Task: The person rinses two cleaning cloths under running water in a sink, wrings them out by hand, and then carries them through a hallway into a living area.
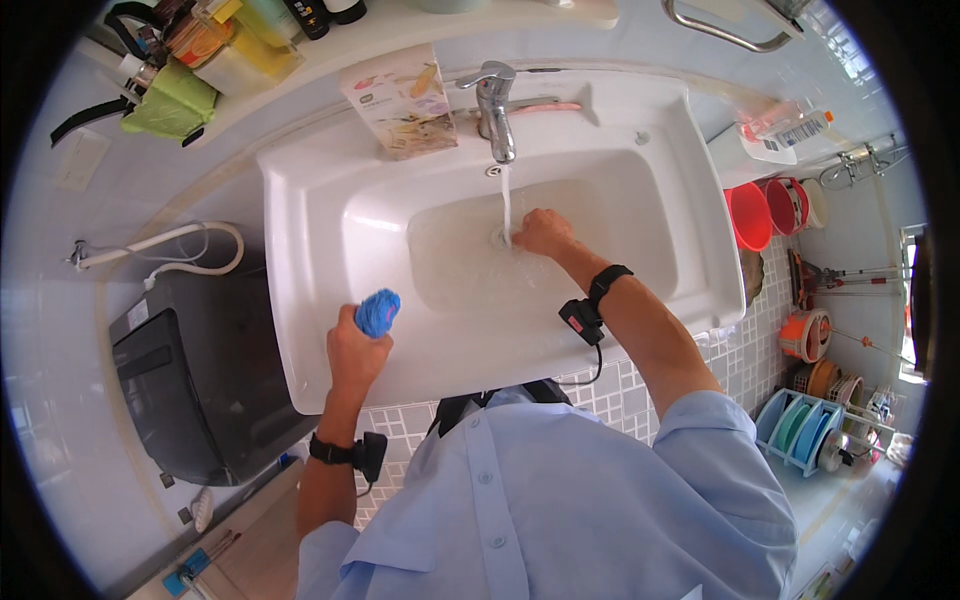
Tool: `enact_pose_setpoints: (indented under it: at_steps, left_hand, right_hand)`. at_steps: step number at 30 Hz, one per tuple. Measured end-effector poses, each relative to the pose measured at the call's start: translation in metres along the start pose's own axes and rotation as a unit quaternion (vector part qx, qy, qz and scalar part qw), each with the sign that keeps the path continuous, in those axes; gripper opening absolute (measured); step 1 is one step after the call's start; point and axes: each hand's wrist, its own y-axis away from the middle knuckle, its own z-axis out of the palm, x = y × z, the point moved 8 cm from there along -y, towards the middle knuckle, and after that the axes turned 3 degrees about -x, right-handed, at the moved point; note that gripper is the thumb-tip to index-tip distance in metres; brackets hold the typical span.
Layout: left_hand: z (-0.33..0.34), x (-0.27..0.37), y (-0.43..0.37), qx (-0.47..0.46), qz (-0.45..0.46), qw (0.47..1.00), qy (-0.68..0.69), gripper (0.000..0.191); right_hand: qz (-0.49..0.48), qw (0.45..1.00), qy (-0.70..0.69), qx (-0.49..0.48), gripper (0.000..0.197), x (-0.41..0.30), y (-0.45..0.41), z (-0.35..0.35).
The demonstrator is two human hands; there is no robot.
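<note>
My left hand grips a bunched blue cloth above the front left of a white washbasin. My right hand reaches down into the basin, its fingers bent beside the falling water. Those fingertips are close to the round drain fitting; whether they hold anything is hidden. Cloudy shallow water covers the basin's floor. From the back edge, a chrome mixer tap pours a steady stream.
A printed carton stands left of the tap, and a pink-handled item lies behind it. A dark washing machine is at the left. Red buckets stand beyond the right rim. Bottles crowd a shelf above.
</note>
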Motion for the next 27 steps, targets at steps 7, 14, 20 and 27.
enact_pose_setpoints:
  at_steps: [7, 14, 20, 27]
  left_hand:
    - [-0.007, -0.009, 0.024, 0.038, -0.035, 0.997, 0.048, 0.039]
    - [-0.015, -0.003, 0.038, 0.074, -0.013, 0.997, 0.015, 0.043]
    - [-0.013, -0.011, 0.034, 0.108, -0.007, 0.993, 0.051, 0.043]
    - [-0.018, -0.004, 0.036, 0.135, 0.015, 0.989, 0.053, 0.043]
  right_hand:
    - [-0.020, 0.997, 0.059, 0.054, 0.042, 0.018, -0.035, 0.017]
    - [0.025, 0.992, 0.011, -0.123, 0.052, 0.005, -0.024, 0.009]
    - [-0.165, 0.971, 0.020, -0.171, 0.049, 0.034, -0.022, 0.034]
    - [-0.224, 0.974, 0.011, 0.001, 0.032, 0.006, 0.021, -0.039]
